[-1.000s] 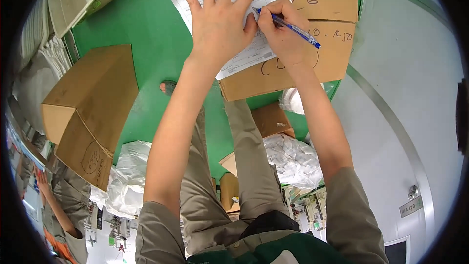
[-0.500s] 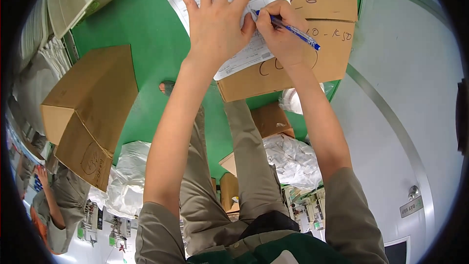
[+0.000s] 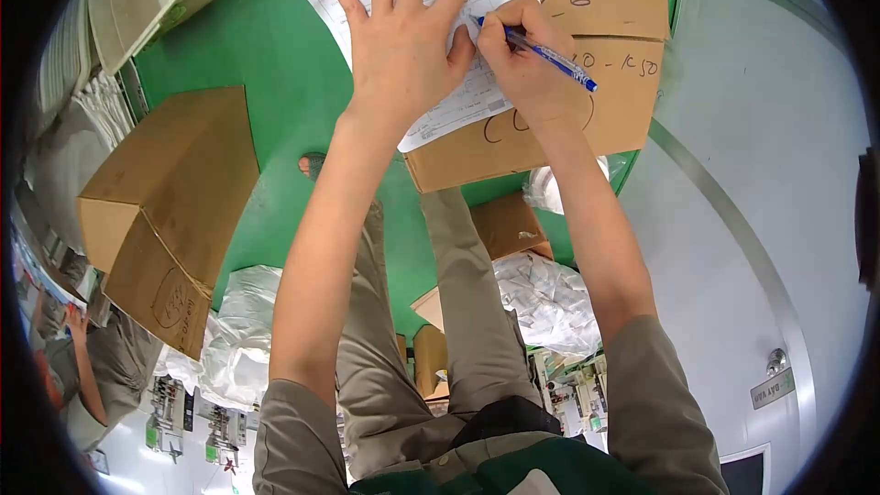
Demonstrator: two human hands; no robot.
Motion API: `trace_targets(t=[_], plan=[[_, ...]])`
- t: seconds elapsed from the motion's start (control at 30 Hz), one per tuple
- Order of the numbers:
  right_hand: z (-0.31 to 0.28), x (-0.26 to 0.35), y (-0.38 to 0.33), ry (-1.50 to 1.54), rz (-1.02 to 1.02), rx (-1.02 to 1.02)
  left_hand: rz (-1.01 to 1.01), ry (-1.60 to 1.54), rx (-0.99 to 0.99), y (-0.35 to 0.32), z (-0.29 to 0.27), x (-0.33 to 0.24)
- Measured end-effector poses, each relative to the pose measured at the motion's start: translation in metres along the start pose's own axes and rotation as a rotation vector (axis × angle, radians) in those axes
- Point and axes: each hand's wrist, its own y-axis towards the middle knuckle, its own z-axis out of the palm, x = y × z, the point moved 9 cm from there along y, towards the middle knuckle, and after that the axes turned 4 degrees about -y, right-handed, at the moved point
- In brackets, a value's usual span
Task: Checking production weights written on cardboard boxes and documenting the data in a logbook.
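While the left hand (image 3: 401,57) lies palm-down on the printed paper form (image 3: 469,94), fingers splayed and gripping nothing, the right hand (image 3: 529,60) pinches a blue ballpoint pen (image 3: 561,63), its tip at the sheet near the left thumb. Form rests on a hand-marked cardboard carton (image 3: 628,110); second, brown carton (image 3: 183,170) to the left, on green floor (image 3: 284,46).

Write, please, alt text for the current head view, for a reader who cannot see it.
A person's right grip holds a blue pen over a printed sheet, on which the left grip lies with fingers spread. The sheet partly covers a handwritten-on cardboard box; another brown box is at left, above green floor.
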Motion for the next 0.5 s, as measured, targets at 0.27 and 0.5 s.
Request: trace_targets(t=[0.27,0.5], plan=[[-0.005,-0.021,-0.007,0.553,0.188,-0.003,0.139,-0.255,-0.707,-0.033,-0.044,0.041],[-0.004,-0.017,-0.006,0.625,0.166,-0.028,-1.047,-1.624,-0.223,-0.011,0.033,0.183]])
